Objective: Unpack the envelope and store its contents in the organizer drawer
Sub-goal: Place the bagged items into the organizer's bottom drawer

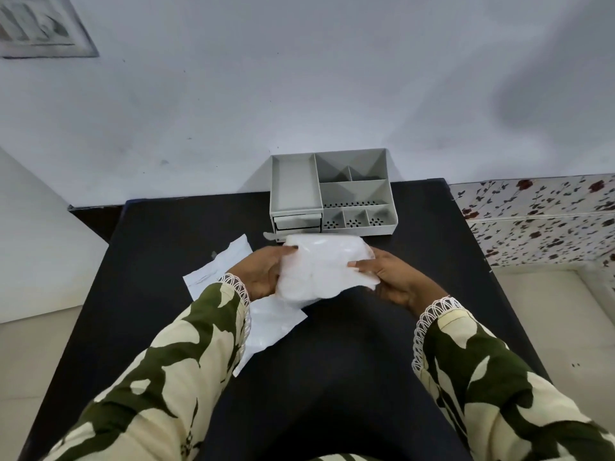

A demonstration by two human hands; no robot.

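A bulging white plastic packet (327, 266) is held above the black table (332, 377), in front of the organizer. My left hand (264, 272) grips its left side and my right hand (391, 277) grips its right side. A flat white envelope (266, 331) lies on the table under my left forearm, stretching from the left of the packet toward me. The grey organizer (332, 191) stands at the table's far edge against the wall, with open top compartments and two small drawers (298, 222) at its lower left. The lower drawer looks pulled slightly out.
A pale blue wall rises right behind the table. On the right is a surface with a floral cover (539, 217). A white panel (40, 247) stands at the left. The floor shows on both sides of the table.
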